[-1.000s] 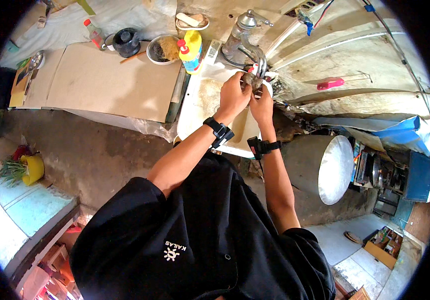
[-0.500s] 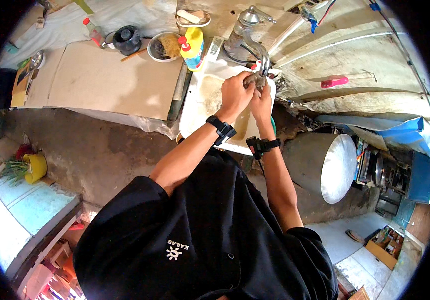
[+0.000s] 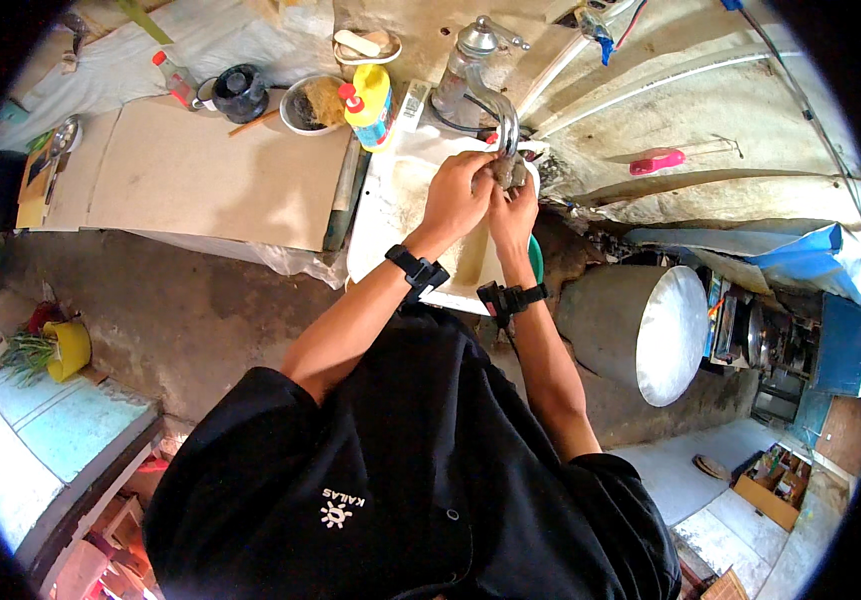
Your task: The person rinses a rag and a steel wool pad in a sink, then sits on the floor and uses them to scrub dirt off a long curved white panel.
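Clutching a small grey-brown lump [image 3: 508, 172] under the tap [image 3: 490, 95], left hand [image 3: 455, 195] and right hand [image 3: 515, 205], both grips clenched on it.

grey-brown lump [image 3: 507, 172] | small, dull, rounded | sat pinched between both hands' fingertips | right under the metal tap [image 3: 480, 75] spout, above the white sink [image 3: 380, 215]

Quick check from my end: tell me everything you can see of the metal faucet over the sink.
The faucet is dull grey metal, with a thick upright body at the back of the white sink, a small lever handle on top and a curved spout arching forward and down. Its outlet ends right above the left hand and right hand, which are pressed together around a small dark object just under it. Whether water is running cannot be told.
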Tool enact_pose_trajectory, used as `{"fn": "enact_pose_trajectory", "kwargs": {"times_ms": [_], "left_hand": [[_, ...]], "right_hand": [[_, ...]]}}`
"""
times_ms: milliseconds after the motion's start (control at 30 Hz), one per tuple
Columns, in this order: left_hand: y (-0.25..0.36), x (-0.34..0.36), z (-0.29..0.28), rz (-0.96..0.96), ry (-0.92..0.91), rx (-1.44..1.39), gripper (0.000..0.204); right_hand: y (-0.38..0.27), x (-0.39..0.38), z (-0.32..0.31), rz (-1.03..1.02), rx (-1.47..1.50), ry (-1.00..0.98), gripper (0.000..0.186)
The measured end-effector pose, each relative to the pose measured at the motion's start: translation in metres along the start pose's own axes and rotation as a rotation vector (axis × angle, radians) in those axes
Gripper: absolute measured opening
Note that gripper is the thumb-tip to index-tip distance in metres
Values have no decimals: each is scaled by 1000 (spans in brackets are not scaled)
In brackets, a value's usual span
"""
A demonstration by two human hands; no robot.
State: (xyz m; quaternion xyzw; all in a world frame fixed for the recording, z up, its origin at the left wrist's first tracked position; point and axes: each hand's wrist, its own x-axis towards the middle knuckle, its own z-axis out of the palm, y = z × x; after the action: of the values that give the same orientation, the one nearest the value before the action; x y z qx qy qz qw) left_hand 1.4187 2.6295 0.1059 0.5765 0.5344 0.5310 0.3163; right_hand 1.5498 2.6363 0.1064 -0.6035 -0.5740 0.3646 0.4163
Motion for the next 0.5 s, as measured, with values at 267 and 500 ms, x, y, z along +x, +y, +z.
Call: {"fn": "enact_pose_trajectory", "kwargs": {"times_ms": [267,500], "left_hand": [[-41,-10,25,167,-71,179,52],[-30,8,-3,330,-239,274,38]], "right_hand": [[5,1,-5,-56,82,59,63],[-19,10,-48,481,329,-105,50]]}}
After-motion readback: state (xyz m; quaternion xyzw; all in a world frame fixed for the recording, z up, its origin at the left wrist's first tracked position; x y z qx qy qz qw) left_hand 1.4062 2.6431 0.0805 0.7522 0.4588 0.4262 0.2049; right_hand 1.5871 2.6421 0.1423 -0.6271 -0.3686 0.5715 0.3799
